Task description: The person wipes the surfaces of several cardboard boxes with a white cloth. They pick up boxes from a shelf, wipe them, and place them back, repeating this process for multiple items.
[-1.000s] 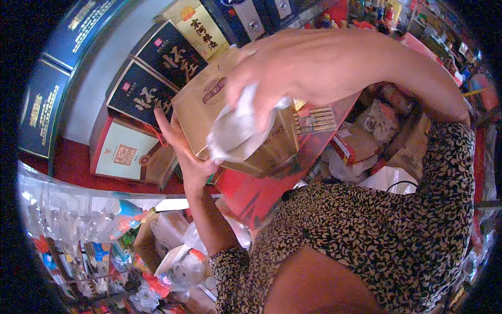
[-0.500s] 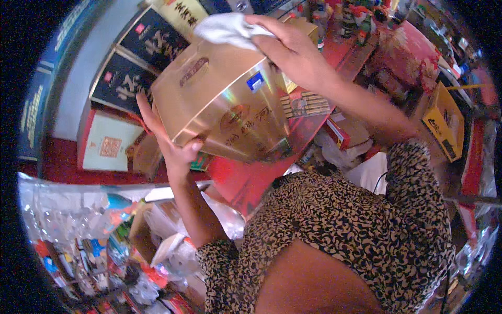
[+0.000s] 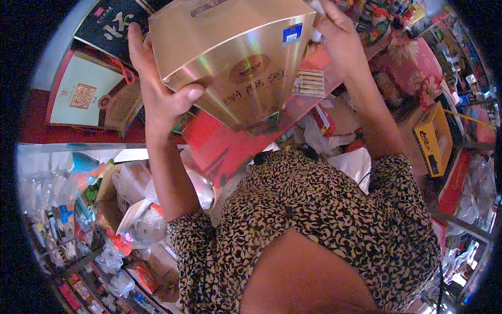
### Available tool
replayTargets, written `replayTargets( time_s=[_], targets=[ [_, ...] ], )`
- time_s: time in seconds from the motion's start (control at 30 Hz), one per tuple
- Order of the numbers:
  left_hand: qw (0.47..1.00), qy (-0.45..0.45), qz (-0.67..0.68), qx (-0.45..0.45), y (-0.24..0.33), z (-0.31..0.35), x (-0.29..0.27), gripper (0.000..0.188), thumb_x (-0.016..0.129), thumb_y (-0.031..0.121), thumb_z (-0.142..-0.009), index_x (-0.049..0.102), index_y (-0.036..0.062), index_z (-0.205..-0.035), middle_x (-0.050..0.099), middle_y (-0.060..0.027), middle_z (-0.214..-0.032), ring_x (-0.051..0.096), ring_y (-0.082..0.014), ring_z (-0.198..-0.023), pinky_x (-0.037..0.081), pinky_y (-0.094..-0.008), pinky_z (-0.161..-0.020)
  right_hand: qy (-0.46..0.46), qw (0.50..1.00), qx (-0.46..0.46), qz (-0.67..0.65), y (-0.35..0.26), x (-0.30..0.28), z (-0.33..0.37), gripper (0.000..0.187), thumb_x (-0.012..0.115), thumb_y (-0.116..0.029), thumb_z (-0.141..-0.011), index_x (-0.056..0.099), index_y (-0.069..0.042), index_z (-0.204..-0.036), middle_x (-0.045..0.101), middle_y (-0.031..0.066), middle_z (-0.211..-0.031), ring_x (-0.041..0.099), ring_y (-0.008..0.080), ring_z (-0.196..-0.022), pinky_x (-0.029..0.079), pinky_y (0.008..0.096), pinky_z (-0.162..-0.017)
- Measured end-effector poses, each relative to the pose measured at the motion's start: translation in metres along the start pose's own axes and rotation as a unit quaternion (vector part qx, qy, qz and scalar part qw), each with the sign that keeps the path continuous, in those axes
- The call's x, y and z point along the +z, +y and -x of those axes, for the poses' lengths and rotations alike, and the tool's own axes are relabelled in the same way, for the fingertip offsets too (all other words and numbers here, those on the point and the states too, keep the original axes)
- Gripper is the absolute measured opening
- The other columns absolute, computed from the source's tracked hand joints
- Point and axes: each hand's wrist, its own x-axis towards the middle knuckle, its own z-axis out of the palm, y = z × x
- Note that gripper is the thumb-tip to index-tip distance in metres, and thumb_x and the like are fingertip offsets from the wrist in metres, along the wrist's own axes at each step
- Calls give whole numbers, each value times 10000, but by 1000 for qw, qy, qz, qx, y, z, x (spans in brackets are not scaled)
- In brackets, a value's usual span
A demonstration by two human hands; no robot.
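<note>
A shiny gold gift box (image 3: 209, 68) with a handle slot in its top is held tilted in front of me. My left hand (image 3: 162, 99) grips its left edge, thumb on the front face and fingers along the side. At the box's right side is my right hand (image 3: 342, 39), closed on a white cloth (image 3: 316, 31) that mostly hides behind the hand and the box edge. A blue label (image 3: 292, 34) sits on the front face near the upper right corner. Beneath the box shows a red tabletop (image 3: 206, 138).
Dark boxes (image 3: 107, 23) and a pale green box (image 3: 78, 91) stand at the left. A stack of small packs (image 3: 309, 82) lies right of the gold box. A yellow box (image 3: 434, 138) is at the right. Plastic bags and goods fill shelves at the lower left.
The cloth and my right hand have gone from the box's top to its right side. In the picture, the box sits higher and nearer; my left hand stays on its left edge.
</note>
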Motion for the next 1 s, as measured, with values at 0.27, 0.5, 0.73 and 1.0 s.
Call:
replayTargets(
  time_s=[0.27,0.5,0.73,1.0],
  targets=[
    [999,0,49,-8,4,-2,4,1375,831,558,-537,1,7,-1485,358,-227,-1415,401,-316,-1294,321,-427,-1070,-230,877,60,418,233,-3,132,359,513,-156,-891,531,0,-1213,604,226,-1126,556,413,-1057,441,479,-903],
    [999,27,30,-23,4,2,6,1347,799,662,-531,95,44,-1499,370,-200,-1421,424,-311,-1285,364,-451,-1054,226,877,-312,286,-13,-20,38,462,627,-95,-872,524,-75,-1323,551,195,-1260,546,279,-1143,450,386,-960],
    [1000,-11,-6,26,-17,-4,-9,1324,808,598,-555,79,19,-1496,374,-214,-1415,434,-309,-1280,361,-431,-1060,136,951,-175,215,-51,62,61,340,757,-124,-735,693,-74,-1064,617,129,-1001,623,252,-805,509,330,-736],
    [974,27,222,-15,10,-7,12,1265,879,309,-598,35,62,-1508,359,-223,-1410,364,-311,-1327,289,-478,-1099,-370,877,-82,296,95,46,138,330,583,-232,-897,586,-89,-1194,571,154,-1157,575,310,-1051,477,418,-892]
  ],
)
